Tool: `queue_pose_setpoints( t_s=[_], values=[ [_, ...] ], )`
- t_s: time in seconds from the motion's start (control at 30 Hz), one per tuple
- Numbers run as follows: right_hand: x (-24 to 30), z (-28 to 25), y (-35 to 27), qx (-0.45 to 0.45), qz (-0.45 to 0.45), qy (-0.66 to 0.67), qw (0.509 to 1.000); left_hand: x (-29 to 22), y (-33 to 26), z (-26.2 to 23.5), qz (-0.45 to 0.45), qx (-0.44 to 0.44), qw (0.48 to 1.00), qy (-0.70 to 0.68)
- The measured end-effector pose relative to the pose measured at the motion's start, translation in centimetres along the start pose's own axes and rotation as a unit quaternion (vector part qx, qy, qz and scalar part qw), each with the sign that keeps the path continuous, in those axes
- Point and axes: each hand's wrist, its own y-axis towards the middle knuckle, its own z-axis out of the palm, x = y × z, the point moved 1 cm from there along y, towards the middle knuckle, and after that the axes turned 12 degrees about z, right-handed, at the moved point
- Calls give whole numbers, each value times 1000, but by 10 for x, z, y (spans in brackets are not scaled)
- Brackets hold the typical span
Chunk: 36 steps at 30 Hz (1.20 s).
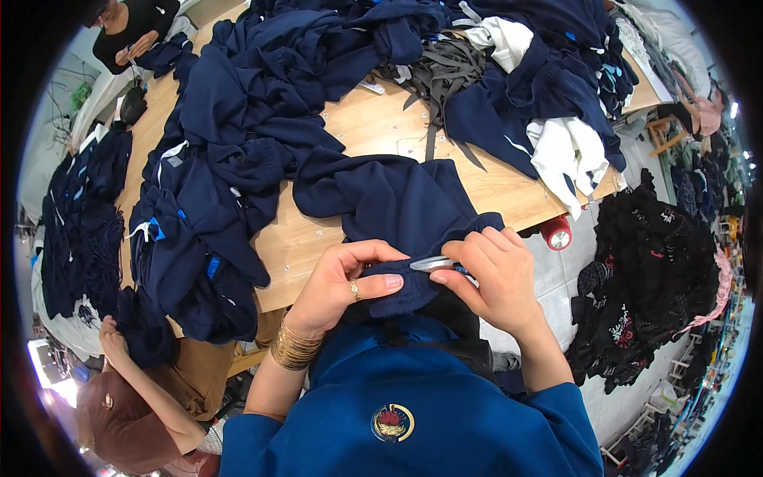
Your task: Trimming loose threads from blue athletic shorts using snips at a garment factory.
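Left fingers [380, 284] pinch a navy garment [404, 195] with gathered edging [402, 303].

The soft navy cloth garment [397, 191] is one solid colour, while the slim metal snips [431, 263] show bright silver. The flat, pale tan tabletop [369, 127] has faint wood grain. Narrow charcoal fabric straps [447, 75] are plain; heaped black cloth garments [652, 270] carry pink and white markings. The short-sleeved blue shirt [453, 433] bears a round gold-and-red emblem [393, 422].
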Motion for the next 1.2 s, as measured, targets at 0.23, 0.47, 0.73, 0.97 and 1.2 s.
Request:
queue_pose_setpoints(
  t_s=[0.23,0.47,0.73,0.97,1.2],
  values=[
    [-6,1,-1,0,181,218,959,-6,-1,5,-11,0,999,-31],
    [-7,23,2,-37,103,221,969,-6,5,12,-49,22,998,33],
    [3,-4,1,65,184,263,945,-9,2,14,-14,-1,1000,27],
    [-6,-13,-8,49,78,136,986,-14,0,16,0,0,998,69],
    [-1,-14,-7,32,22,73,997,-14,-3,16,15,7,998,64]
  ],
)
